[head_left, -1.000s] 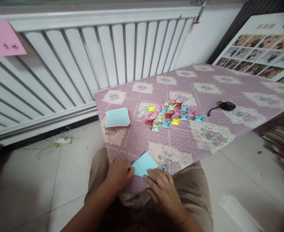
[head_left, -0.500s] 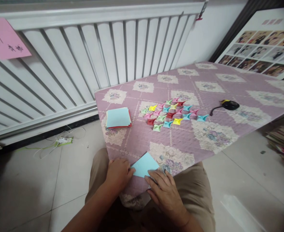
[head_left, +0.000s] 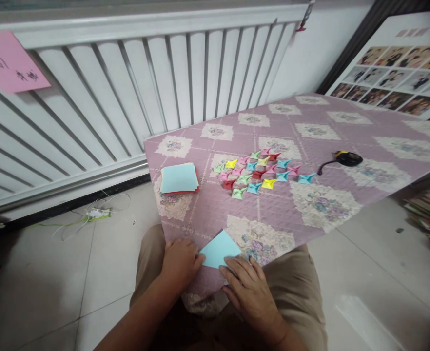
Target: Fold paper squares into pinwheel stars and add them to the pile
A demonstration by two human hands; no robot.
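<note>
A light blue sheet of paper (head_left: 220, 248) lies near the close corner of the table, one corner pointing away from me. It looks folded along its near edge, though fingers cover part of that edge. My left hand (head_left: 181, 261) holds the left corner, thumb on the paper and other fingers curled on the cloth. At the lower right edge, my right hand (head_left: 249, 287) presses with its fingertips, thumb lower down. Beyond is a stack of coloured paper (head_left: 179, 178) with light blue on top. Several small folded paper pieces (head_left: 253, 187) stand in rows to its right.
A purple flowered cloth (head_left: 207, 214) covers the table. A black object with a short cord or strap (head_left: 348, 159) lies at the right. Behind stands a white radiator (head_left: 178, 78) with a pink note (head_left: 12, 63). A power strip (head_left: 100, 213) sits on the floor at left.
The camera view has shifted very slightly. Both hands and the blue paper stay essentially where they were.
</note>
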